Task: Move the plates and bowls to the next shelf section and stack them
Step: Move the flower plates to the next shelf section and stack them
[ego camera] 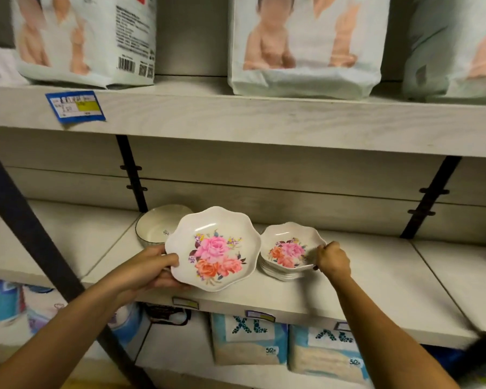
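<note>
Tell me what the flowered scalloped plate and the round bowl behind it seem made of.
Flowered scalloped plate: glossy white, probably melamine or glazed ceramic, going by its soft highlights and printed roses. Round cream bowl with a dark rim: likely glazed ceramic, smooth and thick-walled.

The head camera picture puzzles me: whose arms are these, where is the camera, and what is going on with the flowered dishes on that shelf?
There is no machine here. A person wears a wide-angle camera on the head, so you look down along their own two bare arms at a shop shelf.

The left hand holds a large flowered plate with a wavy rim, tilted toward the camera. The right hand grips the rim of the top bowl in a stack of smaller flowered bowls that stands on the shelf. Behind the plate sits a plain white bowl with a dark rim.

Above are packs printed with baby pictures, and below are packs marked XL.
</note>
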